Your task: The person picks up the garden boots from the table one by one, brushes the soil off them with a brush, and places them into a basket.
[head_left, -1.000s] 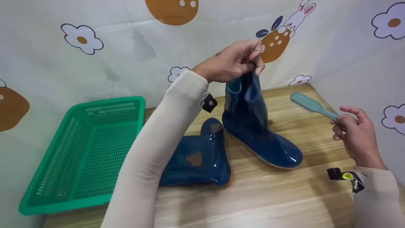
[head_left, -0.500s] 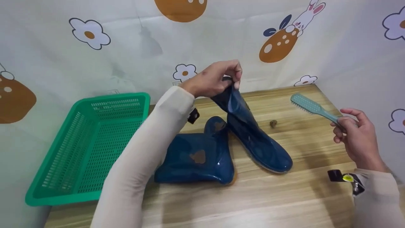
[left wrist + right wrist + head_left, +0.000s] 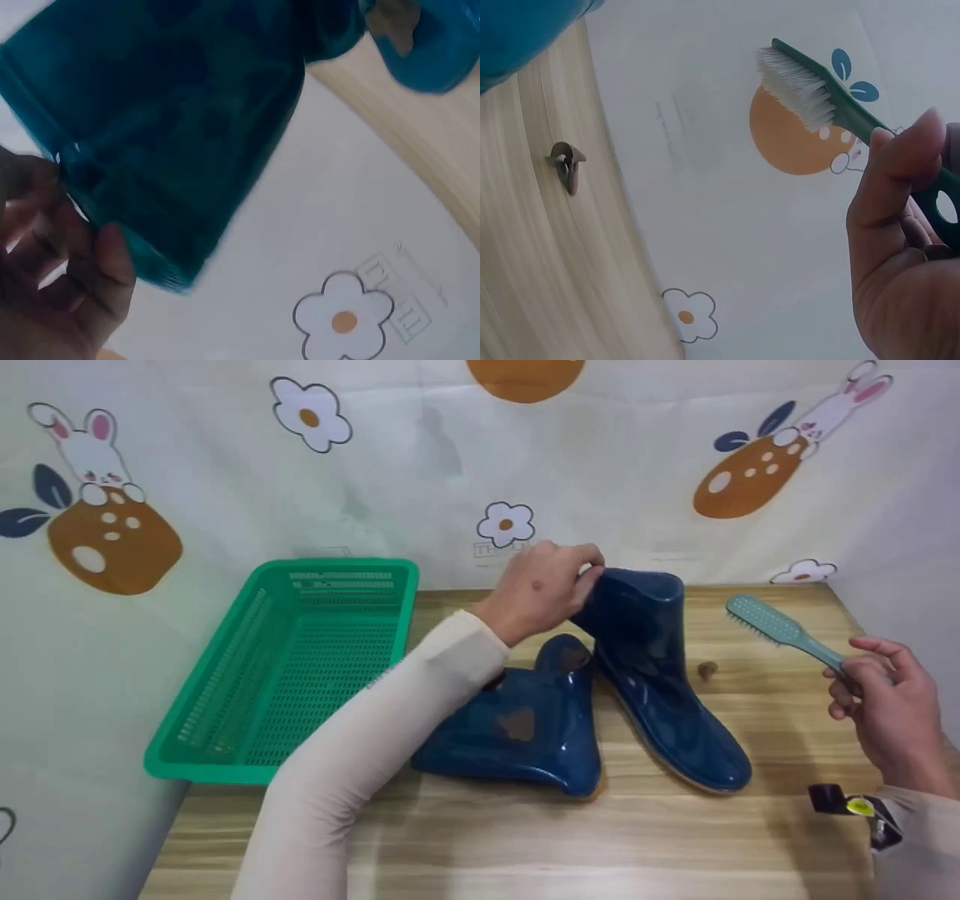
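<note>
A dark blue rubber boot (image 3: 645, 645) stands on the wooden table with its toe pointing to the front right. My left hand (image 3: 541, 589) pinches the rim of its shaft; the left wrist view shows the fingers (image 3: 112, 262) at that edge. On its side beside it lies a second blue boot (image 3: 487, 757), with brown patches (image 3: 516, 724) on the shaft and foot; my left sleeve covers part of it. Off to the right, my right hand (image 3: 896, 709) grips the handle of a green scrub brush (image 3: 772, 619), raised with its white bristles (image 3: 795, 86) showing in the right wrist view.
To the left stands a green plastic basket (image 3: 281, 775) with slotted walls and nothing in it. A small brown curled lump (image 3: 706, 670) lies on the table (image 3: 480, 847) right of the standing boot. A patterned cloth (image 3: 615, 457) hangs behind the table.
The held boot has come down and turned; its shaft now stands more upright with the opening up. My left hand has lowered to its rim. The brush stays held, and the head view has shifted left.
</note>
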The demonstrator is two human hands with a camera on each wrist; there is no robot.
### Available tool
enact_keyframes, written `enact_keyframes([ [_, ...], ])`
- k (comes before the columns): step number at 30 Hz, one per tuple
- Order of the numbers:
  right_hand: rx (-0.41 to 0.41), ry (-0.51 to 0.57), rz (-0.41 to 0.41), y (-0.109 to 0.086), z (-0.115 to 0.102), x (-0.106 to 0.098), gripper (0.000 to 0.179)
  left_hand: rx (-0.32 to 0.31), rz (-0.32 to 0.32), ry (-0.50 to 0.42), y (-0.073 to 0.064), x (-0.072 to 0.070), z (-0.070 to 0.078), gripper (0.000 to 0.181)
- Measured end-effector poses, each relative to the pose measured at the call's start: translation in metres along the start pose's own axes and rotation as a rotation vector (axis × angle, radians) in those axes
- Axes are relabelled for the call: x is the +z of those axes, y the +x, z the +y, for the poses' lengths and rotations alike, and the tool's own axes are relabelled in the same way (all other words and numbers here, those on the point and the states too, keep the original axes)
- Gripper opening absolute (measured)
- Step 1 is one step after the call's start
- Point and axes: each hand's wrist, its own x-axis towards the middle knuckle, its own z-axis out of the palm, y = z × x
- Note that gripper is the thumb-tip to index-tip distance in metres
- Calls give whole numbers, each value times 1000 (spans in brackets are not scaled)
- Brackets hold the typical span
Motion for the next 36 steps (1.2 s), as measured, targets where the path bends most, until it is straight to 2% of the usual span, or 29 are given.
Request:
enact_keyframes([
  [5,-13,-16,-22,14,-1,11,22,-130,-30,-43,-6,-2,7,29],
  [9,-30,29,-39,23,-9,10,23,-246,-81,-172,-8,4,14,37],
  [12,-41,41,-38,27,-14,7,25,-333,-86,-249,-10,9,19,40],
  [15,-45,3,-39,29,-17,10,25,-393,-66,-287,-12,11,22,31],
  [18,-60,-13,-65,32,-17,18,25,-432,-44,-339,-13,7,20,17],
  [21,-72,-3,-95,36,-14,25,23,-437,-23,-411,-13,-2,15,14],
  [24,-57,-88,-79,34,-14,24,22,-410,-8,-485,-10,-8,10,17],
  [28,-32,-148,-83,32,-14,21,20,-379,6,-554,-4,-15,-1,16],
  [31,-33,-87,-115,31,-15,18,20,-354,17,-617,2,-16,-9,15],
  [34,-44,-99,-122,29,-18,14,19,-291,18,-697,9,-14,-11,17],
  [36,-48,-107,-119,28,-21,11,18,-237,15,-715,13,-12,-10,17],
])
